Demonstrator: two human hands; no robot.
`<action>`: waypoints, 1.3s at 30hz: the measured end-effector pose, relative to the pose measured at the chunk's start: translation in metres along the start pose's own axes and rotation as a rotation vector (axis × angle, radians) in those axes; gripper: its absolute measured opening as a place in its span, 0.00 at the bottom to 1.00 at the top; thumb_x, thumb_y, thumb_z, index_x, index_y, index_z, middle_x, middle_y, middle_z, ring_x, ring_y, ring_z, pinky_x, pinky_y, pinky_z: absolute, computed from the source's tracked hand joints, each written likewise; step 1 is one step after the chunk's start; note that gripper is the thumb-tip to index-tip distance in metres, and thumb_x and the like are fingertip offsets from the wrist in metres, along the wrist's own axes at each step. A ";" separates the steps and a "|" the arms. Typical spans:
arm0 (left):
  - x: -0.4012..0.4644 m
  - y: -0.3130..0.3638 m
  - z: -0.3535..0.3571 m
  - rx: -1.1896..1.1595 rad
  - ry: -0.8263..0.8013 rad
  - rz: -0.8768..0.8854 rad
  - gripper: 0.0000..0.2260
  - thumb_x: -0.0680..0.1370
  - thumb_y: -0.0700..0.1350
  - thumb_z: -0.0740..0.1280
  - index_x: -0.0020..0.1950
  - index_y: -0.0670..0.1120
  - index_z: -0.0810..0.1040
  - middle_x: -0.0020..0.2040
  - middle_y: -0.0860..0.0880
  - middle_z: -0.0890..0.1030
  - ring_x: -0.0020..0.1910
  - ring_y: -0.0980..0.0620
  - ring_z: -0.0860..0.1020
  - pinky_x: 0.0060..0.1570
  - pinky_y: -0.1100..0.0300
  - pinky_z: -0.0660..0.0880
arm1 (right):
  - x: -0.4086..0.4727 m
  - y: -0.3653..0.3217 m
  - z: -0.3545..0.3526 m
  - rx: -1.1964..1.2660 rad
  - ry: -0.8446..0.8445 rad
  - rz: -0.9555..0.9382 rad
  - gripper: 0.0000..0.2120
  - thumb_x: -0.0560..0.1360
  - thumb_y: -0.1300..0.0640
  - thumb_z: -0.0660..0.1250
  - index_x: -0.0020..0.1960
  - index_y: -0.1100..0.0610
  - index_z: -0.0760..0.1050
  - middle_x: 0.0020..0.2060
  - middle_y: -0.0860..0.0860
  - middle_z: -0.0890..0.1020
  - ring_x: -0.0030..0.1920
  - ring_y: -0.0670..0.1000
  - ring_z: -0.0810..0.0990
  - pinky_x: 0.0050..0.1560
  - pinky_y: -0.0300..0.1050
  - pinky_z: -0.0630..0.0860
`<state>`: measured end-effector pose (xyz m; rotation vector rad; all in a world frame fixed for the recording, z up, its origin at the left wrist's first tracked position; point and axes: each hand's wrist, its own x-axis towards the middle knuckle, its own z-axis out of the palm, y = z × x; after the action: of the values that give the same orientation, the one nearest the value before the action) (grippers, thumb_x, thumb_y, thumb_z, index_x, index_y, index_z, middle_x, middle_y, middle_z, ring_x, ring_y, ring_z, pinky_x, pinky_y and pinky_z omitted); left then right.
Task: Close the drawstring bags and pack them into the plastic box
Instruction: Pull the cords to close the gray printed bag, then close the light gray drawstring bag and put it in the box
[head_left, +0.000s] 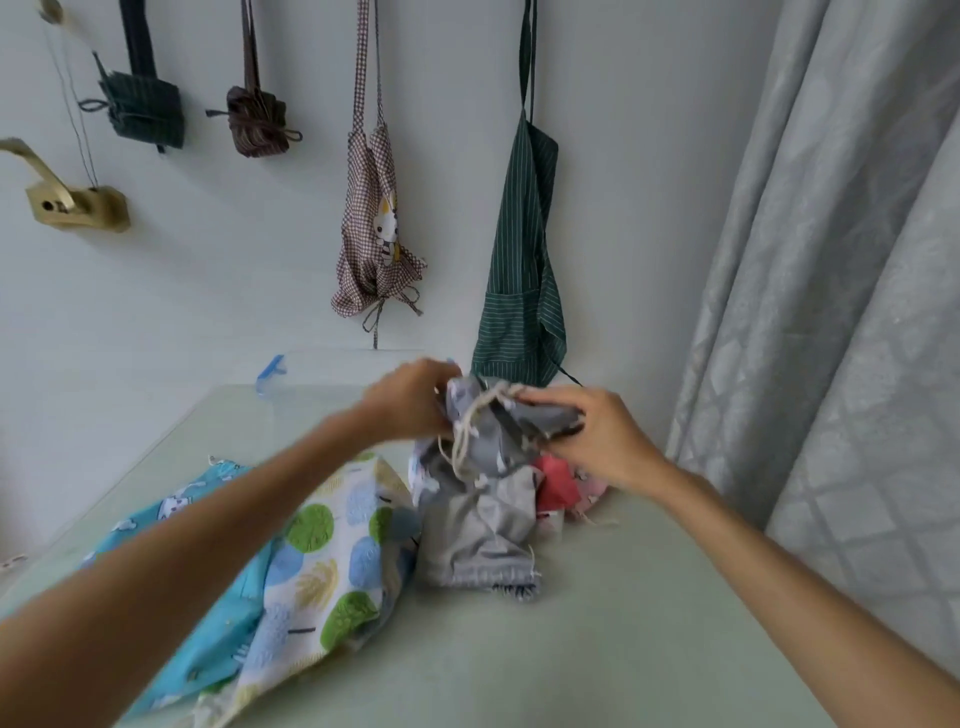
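Over the table (597, 649), both hands are grasping the grey drawstring bag (480, 457): left hand (410, 397) and right hand (597, 434) clutching its top; plastic box (322, 374) just behind.

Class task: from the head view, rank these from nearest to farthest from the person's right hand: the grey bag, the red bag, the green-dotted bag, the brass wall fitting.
1. Grey bag: in the right hand's grip, centre of the table.
2. Red bag: just under that hand.
3. Green-dotted bag: on the table's left side.
4. Brass wall fitting: far left, on the wall.
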<state>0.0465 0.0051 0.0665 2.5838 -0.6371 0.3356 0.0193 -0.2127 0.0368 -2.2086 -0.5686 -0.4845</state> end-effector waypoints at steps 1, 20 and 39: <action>0.015 -0.007 -0.018 0.000 0.032 -0.013 0.07 0.71 0.40 0.70 0.48 0.43 0.78 0.41 0.49 0.77 0.45 0.47 0.77 0.43 0.60 0.67 | 0.022 -0.006 -0.001 0.022 0.024 -0.016 0.29 0.64 0.71 0.75 0.61 0.51 0.76 0.49 0.43 0.80 0.49 0.39 0.79 0.51 0.31 0.76; 0.113 -0.174 0.019 0.096 -0.303 -0.271 0.16 0.82 0.51 0.56 0.67 0.50 0.73 0.67 0.47 0.74 0.63 0.46 0.73 0.62 0.53 0.67 | 0.186 0.057 0.145 -0.567 -0.459 0.142 0.20 0.79 0.54 0.46 0.42 0.57 0.75 0.40 0.52 0.79 0.53 0.54 0.74 0.72 0.54 0.50; -0.082 -0.086 0.032 0.267 -0.466 -0.220 0.43 0.66 0.70 0.65 0.76 0.60 0.51 0.77 0.56 0.56 0.73 0.50 0.63 0.70 0.49 0.63 | -0.022 0.066 0.089 -0.391 -0.444 0.316 0.19 0.75 0.49 0.66 0.66 0.49 0.73 0.66 0.49 0.73 0.68 0.52 0.70 0.66 0.48 0.68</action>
<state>0.0219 0.0884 -0.0200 2.9812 -0.4742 -0.2832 0.0508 -0.1876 -0.0689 -2.7441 -0.3543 0.0772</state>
